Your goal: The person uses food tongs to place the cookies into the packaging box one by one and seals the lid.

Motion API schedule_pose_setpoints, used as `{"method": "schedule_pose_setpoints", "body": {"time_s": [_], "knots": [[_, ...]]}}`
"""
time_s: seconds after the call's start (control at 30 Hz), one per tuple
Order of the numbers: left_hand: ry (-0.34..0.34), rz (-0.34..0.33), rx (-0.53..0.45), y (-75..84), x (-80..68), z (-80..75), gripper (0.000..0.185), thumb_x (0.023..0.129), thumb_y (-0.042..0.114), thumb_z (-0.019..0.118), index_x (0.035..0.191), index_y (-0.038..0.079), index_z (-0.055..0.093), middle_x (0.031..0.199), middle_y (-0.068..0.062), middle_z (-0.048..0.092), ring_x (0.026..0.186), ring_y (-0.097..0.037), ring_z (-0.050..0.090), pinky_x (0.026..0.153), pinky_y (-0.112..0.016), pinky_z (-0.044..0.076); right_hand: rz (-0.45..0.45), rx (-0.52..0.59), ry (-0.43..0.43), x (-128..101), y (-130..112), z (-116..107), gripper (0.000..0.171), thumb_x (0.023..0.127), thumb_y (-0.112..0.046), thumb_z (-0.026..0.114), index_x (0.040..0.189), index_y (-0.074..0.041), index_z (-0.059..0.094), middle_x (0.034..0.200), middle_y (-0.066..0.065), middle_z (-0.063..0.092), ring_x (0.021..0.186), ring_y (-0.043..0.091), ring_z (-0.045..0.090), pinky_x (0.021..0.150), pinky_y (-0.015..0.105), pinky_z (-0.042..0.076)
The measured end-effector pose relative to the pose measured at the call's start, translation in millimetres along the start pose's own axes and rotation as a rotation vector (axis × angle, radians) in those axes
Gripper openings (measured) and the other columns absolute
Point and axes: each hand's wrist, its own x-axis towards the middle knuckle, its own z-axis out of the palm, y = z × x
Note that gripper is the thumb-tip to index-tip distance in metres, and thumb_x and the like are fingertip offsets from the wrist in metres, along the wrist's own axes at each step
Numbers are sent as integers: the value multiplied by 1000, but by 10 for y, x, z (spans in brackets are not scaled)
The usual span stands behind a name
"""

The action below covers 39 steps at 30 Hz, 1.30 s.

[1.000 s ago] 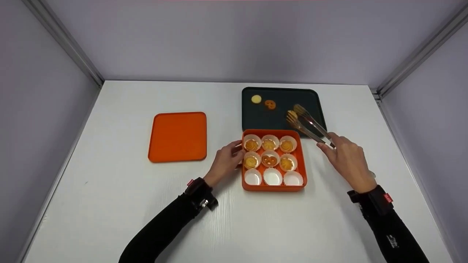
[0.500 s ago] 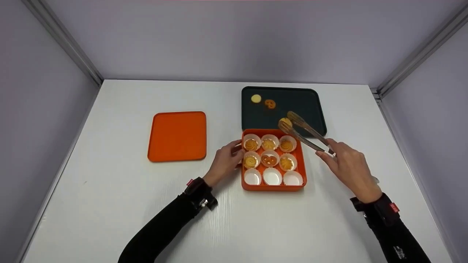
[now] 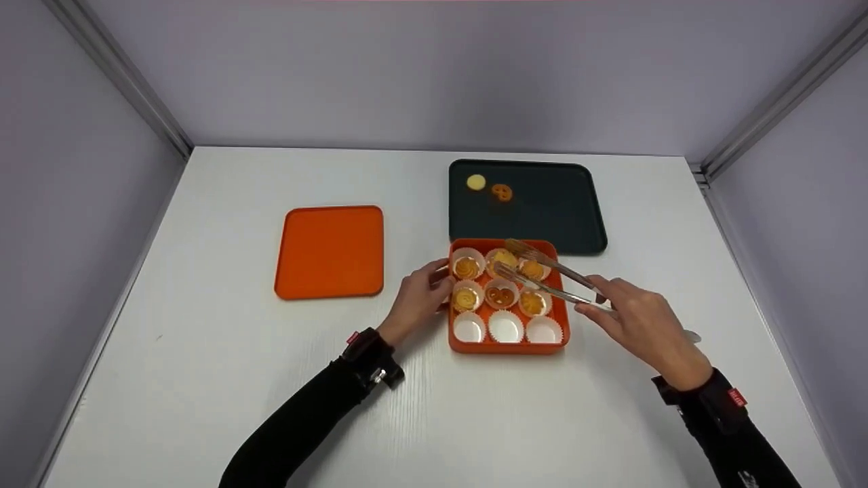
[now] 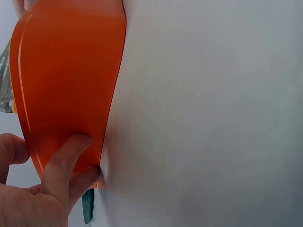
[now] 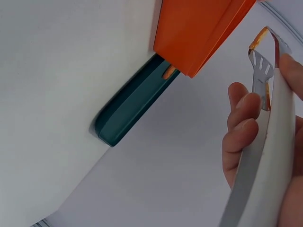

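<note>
An orange box (image 3: 562, 318) holds a grid of white paper cups; six carry cookies and the near row of three (image 3: 506, 329) has none. My left hand (image 3: 417, 301) holds the box's left wall, a finger pressed on the outside (image 4: 66, 156). My right hand (image 3: 637, 325) grips metal tongs (image 3: 549, 274), which pinch a yellow cookie (image 3: 505, 257) over the box's far row. In the right wrist view the tongs (image 5: 260, 75) rise past my fingers (image 5: 241, 127).
Behind the box lies a dark tray (image 3: 542, 203) with a pale round cookie (image 3: 476, 181) and an orange one (image 3: 502, 192). An orange lid (image 3: 330, 252) lies flat to the left. Grey walls enclose the white table (image 3: 203, 379) on three sides.
My right hand carried the tongs and the cookie from the dark tray toward me and left, to above the box. The left hand stayed on the box.
</note>
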Motion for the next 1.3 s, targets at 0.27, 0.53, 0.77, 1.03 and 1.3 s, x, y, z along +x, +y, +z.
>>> {"method": "schedule_pose_setpoints", "body": {"time_s": [0.27,0.53,0.77,1.03,1.3], "knots": [[-12,-16,-36,0,-6,-2,53,105,17,58,154,2,46,147,-16,58,126,-26,63,87,-34,62,-82,-3,-29,-21,-32,7,53,85,-33,85,126,-3,68,81,2,66,56,7,46,49,22,48],[-13,-38,-27,4,-7,-1,52,106,18,58,155,4,46,149,-14,57,127,-24,62,87,-33,62,-94,0,-89,-27,-87,39,55,80,-27,90,125,-4,69,82,0,66,58,6,49,51,21,50],[-9,-23,-14,13,-9,-9,52,106,16,58,155,3,46,148,-16,57,127,-26,62,86,-34,62,-77,32,-190,-17,-129,68,51,84,-33,87,126,-10,70,84,-4,67,64,4,53,58,22,54],[-4,-15,-6,-12,0,-9,51,106,17,58,154,3,47,147,-17,58,127,-26,63,87,-34,62,-78,64,-299,10,-198,97,52,88,-37,83,131,-11,70,94,0,73,74,10,65,67,30,61],[-7,-23,-15,-8,-12,-9,52,106,19,58,155,4,46,149,-15,57,127,-24,62,89,-34,61,-121,108,-352,64,-222,109,49,89,-36,82,129,-11,71,97,3,75,79,11,69,72,34,63]]}}
